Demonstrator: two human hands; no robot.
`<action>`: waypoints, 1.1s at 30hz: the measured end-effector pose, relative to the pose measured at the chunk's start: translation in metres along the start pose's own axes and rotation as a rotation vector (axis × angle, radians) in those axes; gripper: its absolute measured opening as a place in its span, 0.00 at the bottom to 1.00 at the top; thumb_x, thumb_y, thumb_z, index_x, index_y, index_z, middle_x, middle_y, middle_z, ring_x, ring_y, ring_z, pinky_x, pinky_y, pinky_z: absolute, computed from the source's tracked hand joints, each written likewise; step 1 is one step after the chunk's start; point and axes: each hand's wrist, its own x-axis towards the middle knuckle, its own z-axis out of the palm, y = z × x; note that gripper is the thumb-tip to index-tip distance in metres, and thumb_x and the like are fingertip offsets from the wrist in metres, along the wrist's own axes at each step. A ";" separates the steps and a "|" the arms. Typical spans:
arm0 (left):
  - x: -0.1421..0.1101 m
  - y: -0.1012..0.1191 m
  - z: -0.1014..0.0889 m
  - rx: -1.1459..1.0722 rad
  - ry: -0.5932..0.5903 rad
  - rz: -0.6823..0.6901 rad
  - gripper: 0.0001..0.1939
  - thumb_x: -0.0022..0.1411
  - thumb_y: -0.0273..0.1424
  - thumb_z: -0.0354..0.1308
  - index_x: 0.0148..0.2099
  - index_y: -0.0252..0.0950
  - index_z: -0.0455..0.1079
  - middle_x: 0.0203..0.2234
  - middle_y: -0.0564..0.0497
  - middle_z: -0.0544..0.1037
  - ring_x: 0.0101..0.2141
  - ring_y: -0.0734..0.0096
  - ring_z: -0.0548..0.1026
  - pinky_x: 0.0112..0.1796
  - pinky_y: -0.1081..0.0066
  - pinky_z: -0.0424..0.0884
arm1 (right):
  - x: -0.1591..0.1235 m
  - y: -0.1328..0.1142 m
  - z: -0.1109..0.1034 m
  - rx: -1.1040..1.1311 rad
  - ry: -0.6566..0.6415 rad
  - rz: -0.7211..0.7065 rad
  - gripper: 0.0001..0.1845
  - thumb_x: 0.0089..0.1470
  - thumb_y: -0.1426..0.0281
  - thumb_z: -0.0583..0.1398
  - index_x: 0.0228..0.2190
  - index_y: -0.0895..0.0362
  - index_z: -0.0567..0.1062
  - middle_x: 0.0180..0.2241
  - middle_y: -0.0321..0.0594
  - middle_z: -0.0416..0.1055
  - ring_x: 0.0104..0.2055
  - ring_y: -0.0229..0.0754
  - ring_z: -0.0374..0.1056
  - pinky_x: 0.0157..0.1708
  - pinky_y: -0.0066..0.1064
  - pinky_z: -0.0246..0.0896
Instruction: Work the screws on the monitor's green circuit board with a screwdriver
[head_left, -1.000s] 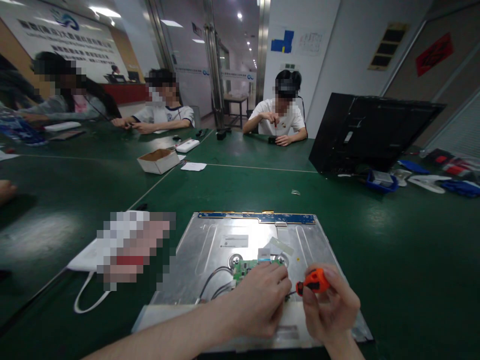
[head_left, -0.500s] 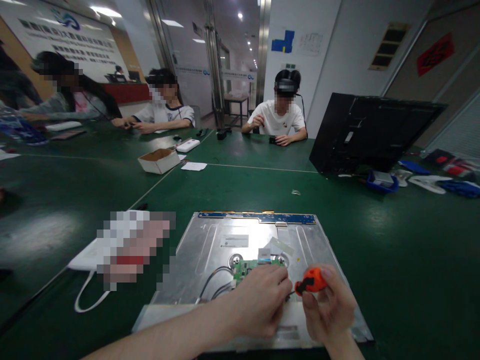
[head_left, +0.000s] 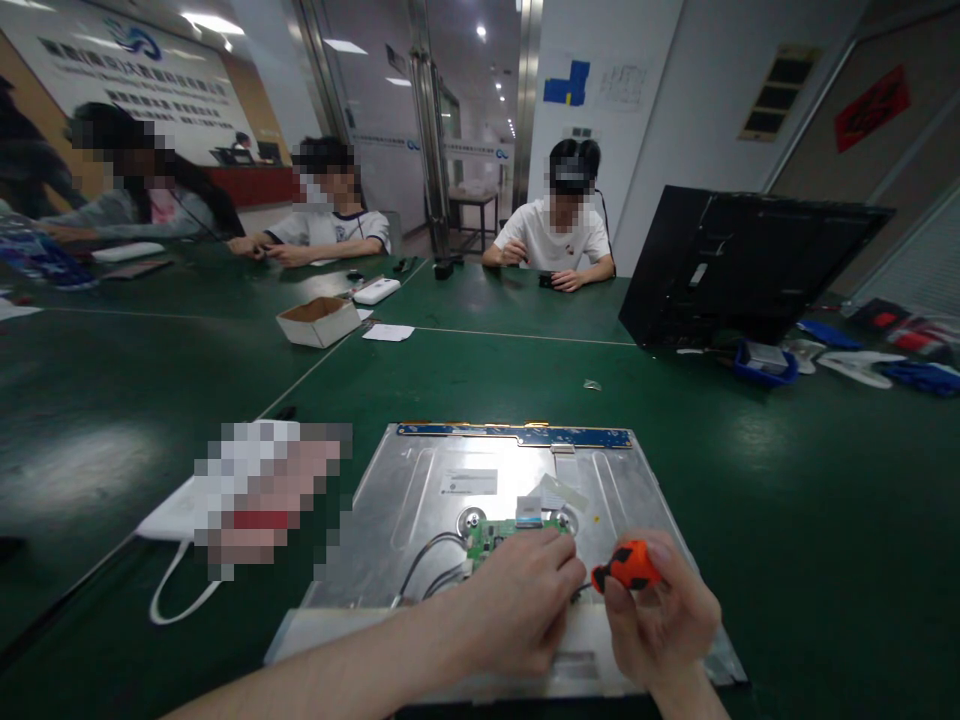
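In front of me lies a silvery metal display panel (head_left: 450,555), back side up, a blue circuit strip (head_left: 480,436) along its far edge. My right hand (head_left: 664,620) grips the orange and black handle of a screwdriver (head_left: 636,565) between thumb and fingers. The screwdriver's thin shaft points left, and its tip is hidden behind my left hand (head_left: 525,595). That hand is closed over the near part of a green circuit board (head_left: 491,538); whatever its curled fingers hold is out of sight. Black cables (head_left: 420,560) run from the board's left side.
Left of the panel lies a white item with a strap (head_left: 172,510), partly blurred. Further back are an open carton (head_left: 319,325), a white power bank (head_left: 376,291) and white paper (head_left: 388,332). A large black monitor (head_left: 742,270) stands at the right. Co-workers sit across the green table (head_left: 487,375).
The orange handle has turned about its axis, showing different black patches. My right hand has shifted slightly to the right; my left hand stays almost where it was.
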 end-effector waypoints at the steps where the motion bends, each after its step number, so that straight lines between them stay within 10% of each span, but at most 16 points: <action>1: 0.000 0.000 -0.001 0.000 -0.002 0.002 0.10 0.54 0.26 0.58 0.41 0.34 0.66 0.36 0.44 0.73 0.34 0.59 0.71 0.35 0.62 0.70 | 0.001 0.000 0.000 -0.007 0.001 -0.008 0.23 0.57 0.74 0.59 0.53 0.52 0.65 0.34 0.42 0.70 0.31 0.42 0.69 0.23 0.30 0.67; 33: 0.000 -0.001 0.002 -0.027 -0.005 -0.004 0.17 0.53 0.25 0.56 0.47 0.33 0.65 0.39 0.42 0.73 0.36 0.57 0.71 0.36 0.62 0.70 | -0.017 0.006 -0.004 -0.069 -0.031 0.015 0.22 0.60 0.70 0.57 0.55 0.53 0.66 0.40 0.48 0.73 0.37 0.47 0.73 0.30 0.41 0.74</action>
